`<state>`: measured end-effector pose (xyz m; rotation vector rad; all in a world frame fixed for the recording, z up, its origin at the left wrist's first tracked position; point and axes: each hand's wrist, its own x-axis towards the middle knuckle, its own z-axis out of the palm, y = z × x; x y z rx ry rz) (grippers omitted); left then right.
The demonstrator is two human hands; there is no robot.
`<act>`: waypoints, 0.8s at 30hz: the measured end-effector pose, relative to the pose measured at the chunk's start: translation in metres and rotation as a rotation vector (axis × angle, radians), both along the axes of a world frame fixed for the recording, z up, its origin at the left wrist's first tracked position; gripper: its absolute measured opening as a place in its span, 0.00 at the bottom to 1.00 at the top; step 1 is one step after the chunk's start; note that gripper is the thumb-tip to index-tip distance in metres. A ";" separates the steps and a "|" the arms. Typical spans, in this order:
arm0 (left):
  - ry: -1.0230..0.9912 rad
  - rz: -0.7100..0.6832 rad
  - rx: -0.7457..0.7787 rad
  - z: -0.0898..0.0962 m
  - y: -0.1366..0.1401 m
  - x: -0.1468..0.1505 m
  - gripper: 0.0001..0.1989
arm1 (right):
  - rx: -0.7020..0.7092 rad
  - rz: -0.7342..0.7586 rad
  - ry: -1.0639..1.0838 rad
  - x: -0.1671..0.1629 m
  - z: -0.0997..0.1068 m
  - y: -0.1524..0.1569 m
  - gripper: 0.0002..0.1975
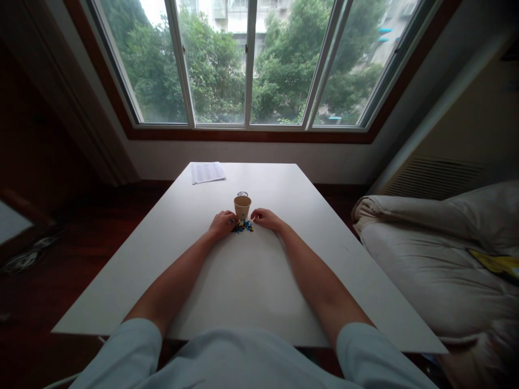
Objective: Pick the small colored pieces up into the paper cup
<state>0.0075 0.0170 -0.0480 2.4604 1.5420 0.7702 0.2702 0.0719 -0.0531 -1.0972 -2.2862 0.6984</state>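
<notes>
A brown paper cup (242, 208) stands upright on the white table (251, 286), its mouth facing up; what is inside cannot be seen. Just in front of it lies a loose pile of small blue, yellow and dark pieces (244, 227), too tiny to name. My left hand (223, 223) rests at the left edge of the pile, fingers curled together. To the right of the cup is my right hand (266, 218), its fingertips drawn together close to the pieces. Anything pinched in either hand is too small to make out.
Printed paper sheets (207, 173) lie at the table's far left corner. Behind the cup sits a thin dark looped item (242, 194). A padded, light-covered sofa (438, 259) stands to the right, and a wide window (247, 65) is beyond the table.
</notes>
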 end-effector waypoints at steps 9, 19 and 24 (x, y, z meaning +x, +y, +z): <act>0.004 0.003 0.001 0.000 0.000 0.000 0.10 | 0.025 0.013 0.007 -0.003 0.000 -0.002 0.09; -0.014 0.120 0.002 -0.004 0.004 -0.004 0.15 | 0.217 -0.111 -0.067 -0.013 -0.010 -0.002 0.06; -0.012 0.261 -0.012 -0.005 0.007 -0.008 0.14 | 0.258 -0.114 -0.065 -0.014 -0.012 -0.002 0.06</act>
